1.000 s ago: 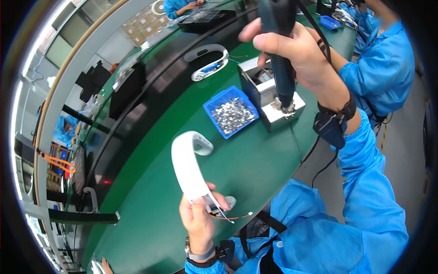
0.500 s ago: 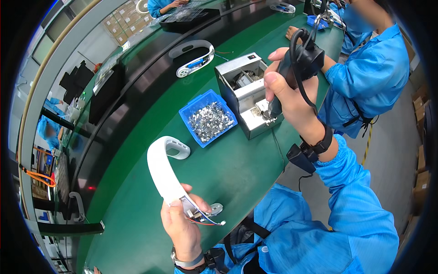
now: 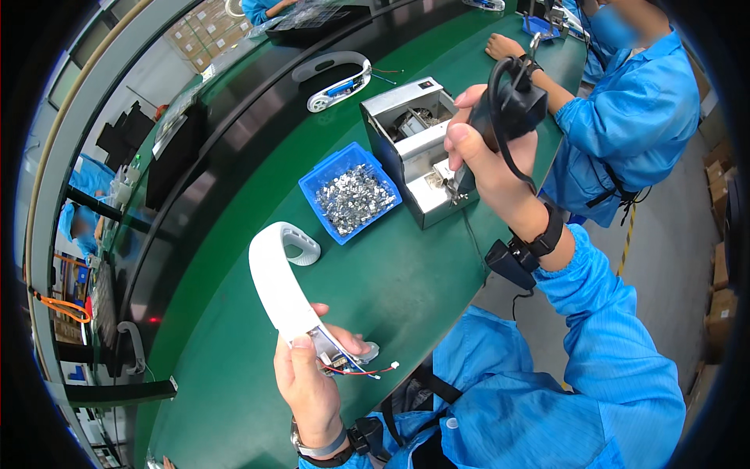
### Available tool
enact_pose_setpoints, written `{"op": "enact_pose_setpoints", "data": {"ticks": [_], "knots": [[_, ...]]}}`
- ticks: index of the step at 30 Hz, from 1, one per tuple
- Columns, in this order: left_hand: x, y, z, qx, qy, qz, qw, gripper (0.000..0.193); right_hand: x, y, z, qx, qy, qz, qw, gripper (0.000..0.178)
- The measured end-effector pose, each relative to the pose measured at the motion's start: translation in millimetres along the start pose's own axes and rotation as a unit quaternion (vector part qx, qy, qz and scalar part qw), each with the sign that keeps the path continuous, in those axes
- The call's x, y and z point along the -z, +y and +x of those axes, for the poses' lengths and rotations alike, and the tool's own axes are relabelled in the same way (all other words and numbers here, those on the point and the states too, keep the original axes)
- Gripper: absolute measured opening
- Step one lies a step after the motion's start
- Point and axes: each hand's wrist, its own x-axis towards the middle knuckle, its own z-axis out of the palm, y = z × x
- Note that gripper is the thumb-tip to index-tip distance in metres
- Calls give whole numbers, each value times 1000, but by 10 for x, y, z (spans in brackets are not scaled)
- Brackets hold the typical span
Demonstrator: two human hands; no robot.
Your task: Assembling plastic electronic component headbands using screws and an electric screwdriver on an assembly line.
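My left hand (image 3: 308, 391) is closed around the lower end of a white curved plastic housing (image 3: 272, 273), its looped end up and away from me. At the gripped end, a small circuit board and thin red and dark wires (image 3: 359, 371) with a white plug stick out. My right hand (image 3: 504, 168) grips a black electric screwdriver (image 3: 517, 109), tilted tip-down. Its tip is at the near end of a metal screw feeder box (image 3: 414, 144); whether a screw sits on it I cannot tell.
A blue tray (image 3: 310, 191) of small metal parts stands left of the feeder on the green table (image 3: 406, 297). Beyond lies another white housing (image 3: 332, 66), on a dark conveyor line. To the right a co-worker in a blue coat (image 3: 625, 125) sits at the table.
The whole view has shifted slightly. The wires at the housing's end have swung a little to the right. Both hands keep their grips, and the screwdriver tip stays at the feeder.
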Motion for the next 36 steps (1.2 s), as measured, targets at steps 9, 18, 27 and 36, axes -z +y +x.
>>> {"op": "enact_pose_setpoints", "data": {"ticks": [9, 18, 27, 36], "knots": [[-54, 62, -23, 21, 8, -5, 1000, 41, 16, -120, 14, 7, -7, 21, 1000, 33], [-75, 36, 4, 11, 10, -13, 1000, 42, -18, -20, 15, 27, -5, -10, 1000, 29], [-37, 60, -23, 28, 18, -19, 999, 42, -85, -73, 111, -55, -24, 21, 998, 29], [52, 23, 6, 41, -32, -39, 998, 40, -778, -909, 269, -76, -233, 160, 956, 94]]}}
